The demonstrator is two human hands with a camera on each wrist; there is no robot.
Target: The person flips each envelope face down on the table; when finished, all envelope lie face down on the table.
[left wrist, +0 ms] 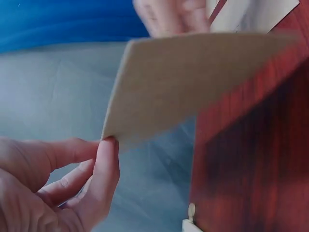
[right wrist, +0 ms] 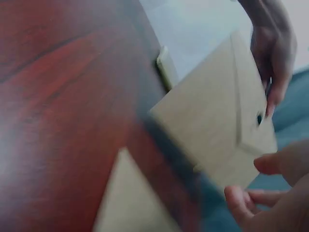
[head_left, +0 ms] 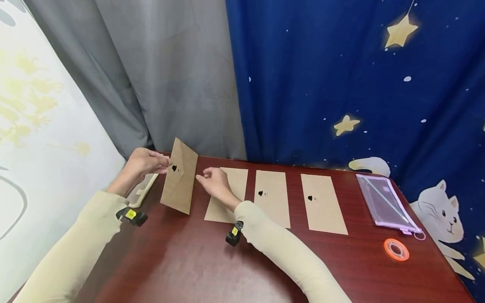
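Note:
My left hand (head_left: 143,164) pinches a brown kraft-paper envelope (head_left: 182,187) by its left edge, between thumb and fingers. The envelope is held up on a slant above the table's far left, its pointed flap and small black hat print facing me. My right hand (head_left: 215,182) is beside the envelope's right edge; in the right wrist view its thumb and fingertips (right wrist: 233,194) are parted near that edge, with no grip on it seen. In the left wrist view the envelope (left wrist: 183,82) partly covers the right hand's fingers.
Three more kraft envelopes lie in a row: one (head_left: 217,212) partly under my right forearm, a middle one (head_left: 270,185) and a right one (head_left: 322,202). A purple-edged zip pouch (head_left: 382,198) and an orange ring-shaped roll (head_left: 396,249) lie at right. Behind my left hand is a cream-coloured object (head_left: 145,189).

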